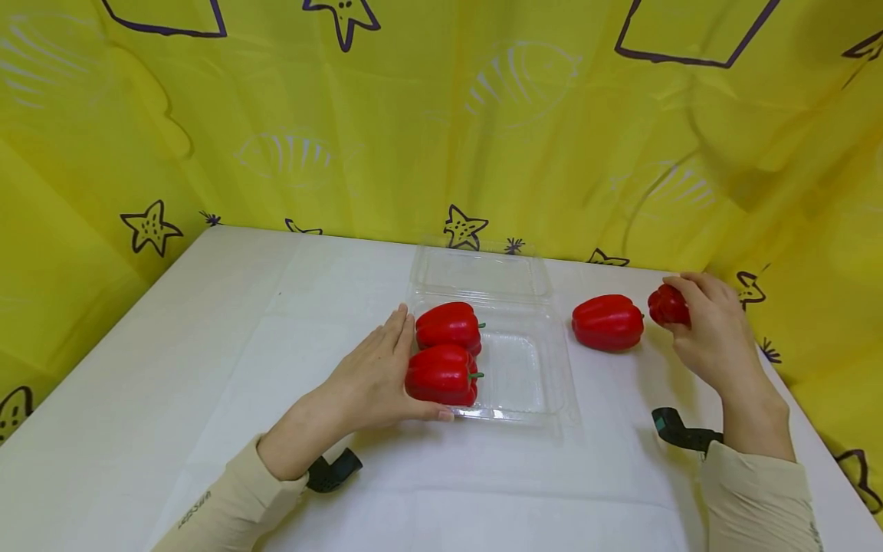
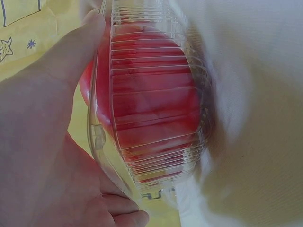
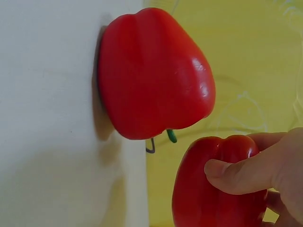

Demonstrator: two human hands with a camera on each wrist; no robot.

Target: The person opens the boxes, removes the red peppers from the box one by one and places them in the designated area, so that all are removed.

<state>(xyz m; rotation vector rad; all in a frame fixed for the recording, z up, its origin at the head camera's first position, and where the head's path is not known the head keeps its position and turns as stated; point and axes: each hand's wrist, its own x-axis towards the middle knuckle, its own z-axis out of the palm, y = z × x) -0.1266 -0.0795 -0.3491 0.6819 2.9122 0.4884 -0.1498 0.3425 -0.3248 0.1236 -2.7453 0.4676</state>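
A clear plastic clamshell container (image 1: 566, 376) lies with its lid (image 1: 483, 274) folded back. Two red bell peppers sit side by side in its left half, a rear one (image 1: 447, 326) and a front one (image 1: 441, 376), green stems to the right. My left hand (image 1: 372, 376) rests against the container's left side, fingers straight, thumb along the front edge. In the left wrist view, red shows through the ribbed wall (image 2: 156, 94). My right hand (image 1: 713, 326) grips another red bell pepper (image 3: 213, 189), thumb across its side. Beside it, one more bell pepper (image 1: 607, 323) lies on the table.
The white table (image 1: 207, 368) backs onto a yellow curtain (image 1: 386, 115) printed with stars and fish. The curtain also hangs along the table's right side. Dark camera mounts (image 1: 334, 470) jut from both wrists.
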